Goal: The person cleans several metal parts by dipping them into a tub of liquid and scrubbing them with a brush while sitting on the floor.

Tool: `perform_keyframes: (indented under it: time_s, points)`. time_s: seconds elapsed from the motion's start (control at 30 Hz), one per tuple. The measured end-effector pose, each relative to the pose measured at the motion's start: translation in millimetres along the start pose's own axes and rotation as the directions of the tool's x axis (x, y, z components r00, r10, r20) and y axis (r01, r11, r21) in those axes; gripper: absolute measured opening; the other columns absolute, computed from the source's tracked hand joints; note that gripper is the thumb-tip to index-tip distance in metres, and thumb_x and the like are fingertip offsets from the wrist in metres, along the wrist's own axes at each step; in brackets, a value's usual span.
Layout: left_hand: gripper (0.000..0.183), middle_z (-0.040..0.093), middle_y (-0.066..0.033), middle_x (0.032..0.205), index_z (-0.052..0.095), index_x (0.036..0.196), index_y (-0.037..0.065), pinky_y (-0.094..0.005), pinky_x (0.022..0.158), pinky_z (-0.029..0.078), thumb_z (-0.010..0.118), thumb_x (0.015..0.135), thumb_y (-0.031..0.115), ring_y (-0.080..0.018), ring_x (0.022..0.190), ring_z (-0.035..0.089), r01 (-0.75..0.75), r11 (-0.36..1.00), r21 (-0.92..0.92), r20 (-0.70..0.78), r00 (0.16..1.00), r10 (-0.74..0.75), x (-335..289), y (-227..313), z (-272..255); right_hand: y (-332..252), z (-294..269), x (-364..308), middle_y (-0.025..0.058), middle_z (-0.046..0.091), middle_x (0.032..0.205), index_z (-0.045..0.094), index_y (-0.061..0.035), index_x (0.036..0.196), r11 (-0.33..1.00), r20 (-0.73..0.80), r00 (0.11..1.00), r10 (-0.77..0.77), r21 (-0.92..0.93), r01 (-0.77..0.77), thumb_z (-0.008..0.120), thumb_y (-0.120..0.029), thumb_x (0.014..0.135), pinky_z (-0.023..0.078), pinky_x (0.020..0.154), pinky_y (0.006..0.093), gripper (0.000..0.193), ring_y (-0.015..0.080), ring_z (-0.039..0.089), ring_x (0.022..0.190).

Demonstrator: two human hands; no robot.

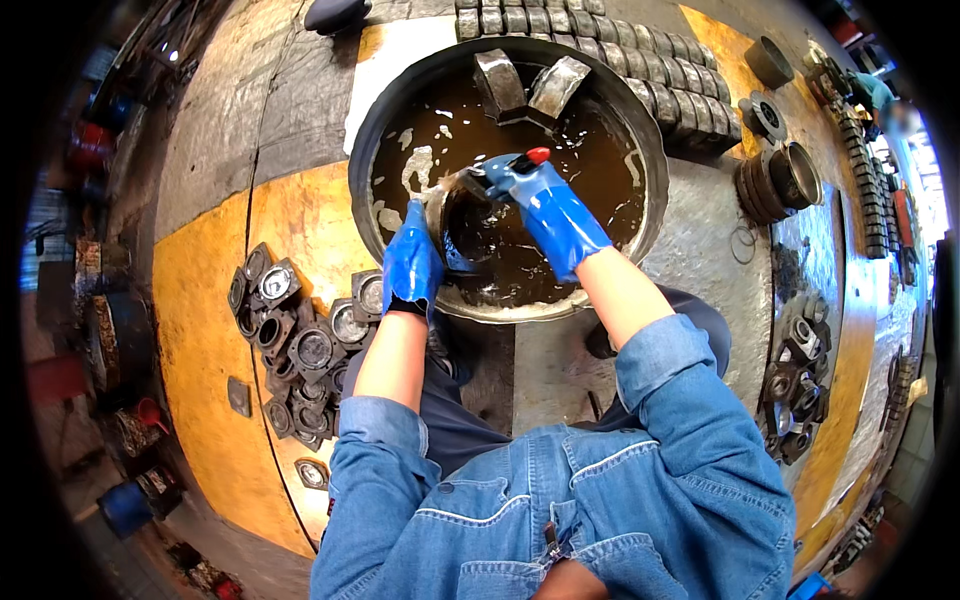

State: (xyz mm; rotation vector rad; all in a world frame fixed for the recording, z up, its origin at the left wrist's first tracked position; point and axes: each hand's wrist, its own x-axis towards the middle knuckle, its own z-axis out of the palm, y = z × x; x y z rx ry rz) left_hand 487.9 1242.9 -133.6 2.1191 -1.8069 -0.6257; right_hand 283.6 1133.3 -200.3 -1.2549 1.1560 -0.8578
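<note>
A wide round metal tub (655, 185) of murky brown liquid stands in front of me. My left hand (412, 262), in a blue rubber glove, grips a curved metal part (437, 212) at the tub's near left side; its lower portion is hard to make out against the liquid. My right hand (552, 215), gloved the same way, is closed around a tool with a black handle and red end (538, 156). The tool's working end meets the metal part's upper edge and is blurred. Angled metal blocks (555, 88) rest at the tub's far side, partly out of the liquid.
Rows of metal blocks (640, 60) line the floor behind the tub. Left of me lies a heap of round-holed metal parts (310, 348); another pile (800, 370) is on the right. Metal rings (795, 175) stand right of the tub. A person (880, 95) is at far right.
</note>
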Motion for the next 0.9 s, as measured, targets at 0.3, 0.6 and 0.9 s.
perform_keyframes:
  time_s: [0.3,0.6,0.9]
  points:
    - [0.046,0.064,-0.0328,0.121,0.049,0.141,0.004,-0.0518,0.093,0.052,0.047,0.096,-0.003,-0.0484,0.114,0.062,-0.074,0.997,-0.01,-0.029,0.997,0.073,2,-1,3,17,-34,-56,0.0028,0.069,0.08,0.072,-0.0048,0.096,0.914,-0.415,0.816,0.401,0.127,-0.385,0.071,-0.032,0.09,0.05,0.067,0.0321,0.028,0.0154,0.063,0.071]
    - [0.035,0.065,-0.0338,0.114,0.052,0.133,0.002,-0.0529,0.088,0.052,0.051,0.098,0.002,-0.0498,0.109,0.064,-0.064,0.997,-0.044,-0.041,0.997,0.063,2,6,0,-38,20,-51,0.0074,0.074,0.104,0.07,-0.0015,0.121,0.884,0.039,0.998,0.053,0.462,-0.065,0.079,-0.024,0.091,0.057,0.082,0.0296,0.038,0.0163,0.07,0.085]
    - [0.021,0.066,-0.0364,0.104,0.056,0.117,-0.002,-0.0551,0.083,0.051,0.052,0.099,0.007,-0.0537,0.102,0.063,-0.174,0.984,-0.039,-0.14,0.976,0.167,9,-9,19,-31,-4,-28,0.0035,0.075,0.093,0.074,-0.0056,0.112,0.973,-0.218,0.948,0.231,0.047,-0.226,0.072,-0.027,0.09,0.053,0.085,0.0274,0.03,0.0131,0.068,0.085]
